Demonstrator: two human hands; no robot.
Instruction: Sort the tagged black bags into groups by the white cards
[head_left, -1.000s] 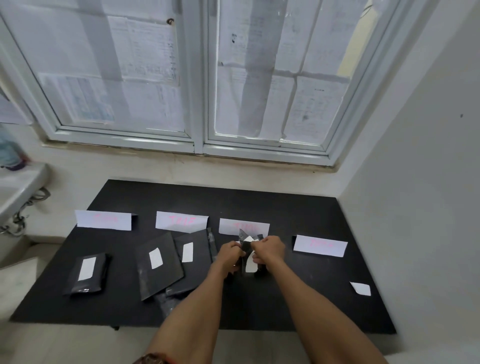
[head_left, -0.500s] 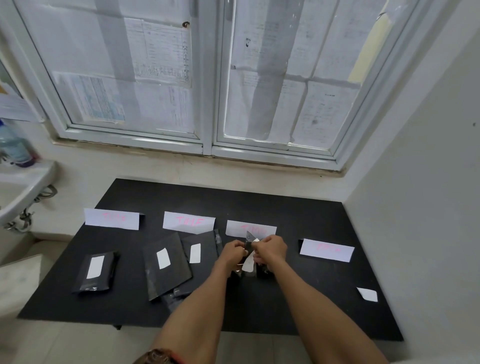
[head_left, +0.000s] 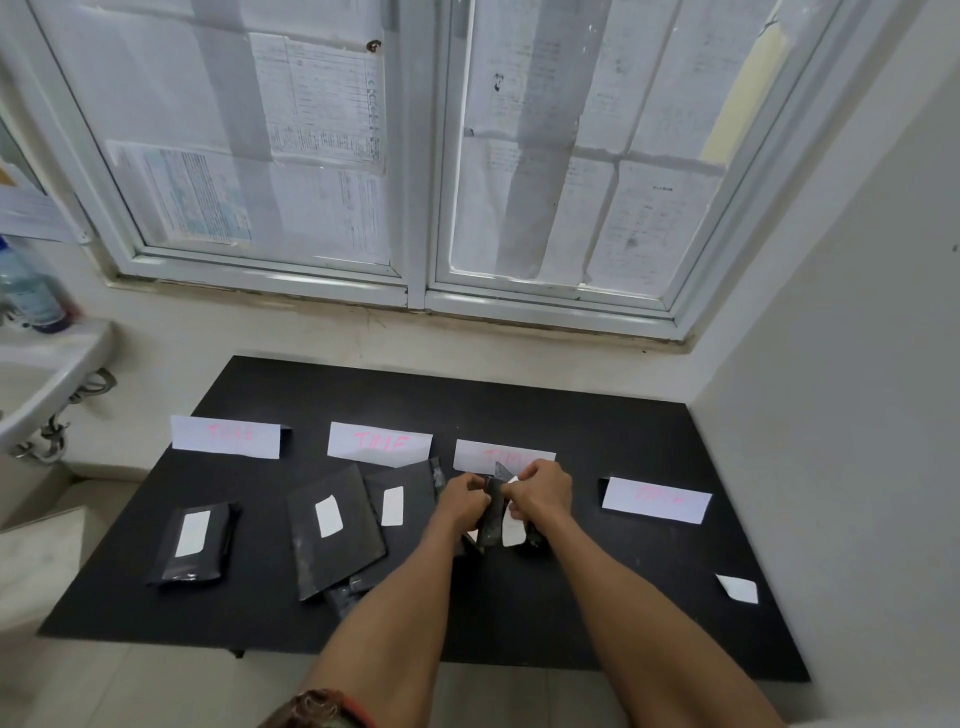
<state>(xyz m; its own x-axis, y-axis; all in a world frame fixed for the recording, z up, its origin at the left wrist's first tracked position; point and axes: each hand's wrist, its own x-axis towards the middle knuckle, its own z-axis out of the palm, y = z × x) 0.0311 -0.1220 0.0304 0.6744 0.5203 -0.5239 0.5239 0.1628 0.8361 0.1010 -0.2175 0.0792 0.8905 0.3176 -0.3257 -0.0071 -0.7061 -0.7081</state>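
Four white cards with pink writing stand in a row on the black table (head_left: 597, 426): far left card (head_left: 226, 437), second card (head_left: 379, 443), third card (head_left: 498, 453), right card (head_left: 655, 500). My left hand (head_left: 462, 501) and my right hand (head_left: 540, 493) both grip one tagged black bag (head_left: 496, 519) upright in front of the third card. Its white tag faces me. One tagged bag (head_left: 195, 543) lies below the far left card. Two overlapping tagged bags (head_left: 332, 527) (head_left: 400, 501) lie below the second card.
A loose white tag (head_left: 737, 588) lies near the table's right front corner. A white sink (head_left: 36, 379) with a bottle (head_left: 28, 291) is at the left. A window covered with papers stands behind, and a white wall rises close on the right.
Both hands have stayed on the same bag in front of the third card, working it slightly. The camera has tilted a little, shifting the view.
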